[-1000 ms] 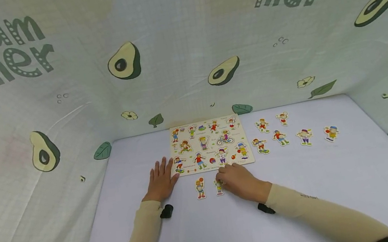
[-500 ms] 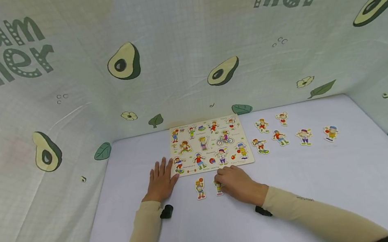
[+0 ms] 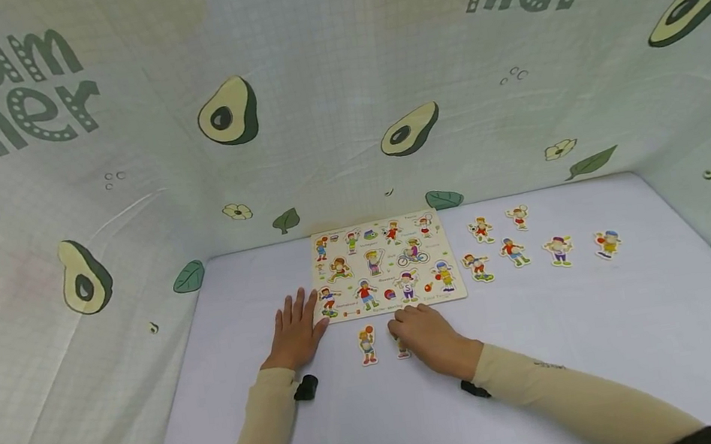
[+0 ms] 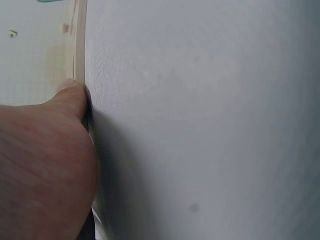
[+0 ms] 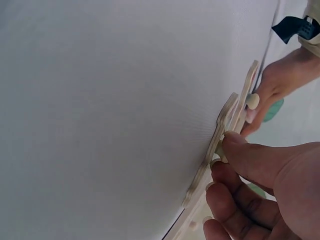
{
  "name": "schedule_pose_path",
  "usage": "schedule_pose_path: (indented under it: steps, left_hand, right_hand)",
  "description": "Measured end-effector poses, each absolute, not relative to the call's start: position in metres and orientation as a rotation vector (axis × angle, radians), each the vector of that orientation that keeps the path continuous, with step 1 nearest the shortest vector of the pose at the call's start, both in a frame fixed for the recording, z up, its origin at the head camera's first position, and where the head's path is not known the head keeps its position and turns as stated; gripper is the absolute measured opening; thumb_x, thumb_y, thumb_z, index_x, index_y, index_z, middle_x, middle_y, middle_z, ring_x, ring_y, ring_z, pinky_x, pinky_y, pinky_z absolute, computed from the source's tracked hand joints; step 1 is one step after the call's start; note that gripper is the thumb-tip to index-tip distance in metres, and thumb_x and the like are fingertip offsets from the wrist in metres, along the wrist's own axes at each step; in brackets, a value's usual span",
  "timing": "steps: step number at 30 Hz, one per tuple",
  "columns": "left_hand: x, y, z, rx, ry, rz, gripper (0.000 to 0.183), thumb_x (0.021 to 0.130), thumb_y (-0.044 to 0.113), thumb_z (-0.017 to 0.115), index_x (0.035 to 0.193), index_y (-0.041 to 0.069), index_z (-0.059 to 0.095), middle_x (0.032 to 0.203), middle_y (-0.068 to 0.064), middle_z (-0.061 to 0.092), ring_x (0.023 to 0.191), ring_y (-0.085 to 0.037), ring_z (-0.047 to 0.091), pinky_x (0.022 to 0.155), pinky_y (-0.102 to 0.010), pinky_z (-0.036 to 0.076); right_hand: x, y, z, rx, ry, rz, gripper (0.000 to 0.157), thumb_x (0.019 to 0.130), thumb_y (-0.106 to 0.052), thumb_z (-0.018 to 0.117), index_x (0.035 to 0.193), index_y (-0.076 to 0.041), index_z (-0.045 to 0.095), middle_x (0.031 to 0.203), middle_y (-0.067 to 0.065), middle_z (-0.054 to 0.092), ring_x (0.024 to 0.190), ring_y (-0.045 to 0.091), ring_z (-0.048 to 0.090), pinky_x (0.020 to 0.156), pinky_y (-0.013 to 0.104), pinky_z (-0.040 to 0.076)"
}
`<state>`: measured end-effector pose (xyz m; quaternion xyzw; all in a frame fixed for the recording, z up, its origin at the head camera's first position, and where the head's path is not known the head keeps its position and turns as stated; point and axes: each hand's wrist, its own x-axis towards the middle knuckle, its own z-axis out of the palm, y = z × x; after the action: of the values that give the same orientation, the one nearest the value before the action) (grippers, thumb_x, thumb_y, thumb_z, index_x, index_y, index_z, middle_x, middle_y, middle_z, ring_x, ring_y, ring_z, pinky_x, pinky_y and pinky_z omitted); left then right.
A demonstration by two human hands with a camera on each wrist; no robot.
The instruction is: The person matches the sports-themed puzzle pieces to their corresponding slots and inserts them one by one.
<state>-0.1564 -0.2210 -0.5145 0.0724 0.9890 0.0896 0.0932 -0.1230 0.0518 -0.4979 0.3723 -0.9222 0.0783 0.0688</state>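
A thin wooden puzzle board (image 3: 357, 282) printed with figures playing sports lies flat at the back of the table. My left hand (image 3: 291, 336) rests spread on the table at its left, fingers straight, thumb touching the board's near left corner; the left wrist view shows the thumb (image 4: 70, 100) against the board edge. In front of the board, my right hand (image 3: 433, 340) covers most of a figure-shaped knobbed puzzle piece (image 3: 403, 352). From the right wrist, the thumb and index finger pinch that piece's small knob (image 5: 220, 150). Just left lies a basketball-player piece (image 3: 368, 346).
Several loose puzzle pieces lie right of the board, among them a footballer piece (image 3: 480, 230), a purple-capped piece (image 3: 559, 252) and a blue-capped piece (image 3: 607, 243). A fabric curtain (image 3: 335, 172) printed with avocados rises behind the white table (image 3: 548, 331).
My right hand has shifted slightly left over the figure piece, covering more of it. The left hand, the board and the other pieces stay where they were.
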Motion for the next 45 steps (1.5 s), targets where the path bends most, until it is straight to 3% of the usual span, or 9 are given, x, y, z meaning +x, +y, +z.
schedule_pose_path:
  steps: [19,45]
  left_hand:
    - [-0.158,-0.223,-0.517,0.233,2.929,0.280,0.064,0.098,0.044,0.037,0.150,0.014,0.014,0.155,-0.013,0.003,0.139,-0.037,-0.001,0.109,-0.054,0.003]
    - [-0.154,-0.223,-0.514,0.262,2.954,0.305,0.063,0.099,0.042,0.039,0.149,0.013,0.017,0.154,-0.014,0.007,0.139,-0.039,0.003,0.108,-0.056,0.007]
  right_hand:
    - [-0.148,0.067,-0.475,1.007,-2.750,0.371,0.018,0.077,-0.017,0.077,0.091,-0.016,0.066,0.088,-0.006,0.059,0.085,0.012,0.055,0.068,0.027,0.041]
    - [-0.226,0.063,-0.457,0.883,-2.719,0.438,0.012,0.082,-0.014,0.072,0.093,-0.012,0.066,0.088,0.000,0.061,0.083,0.017,0.057,0.068,0.030,0.046]
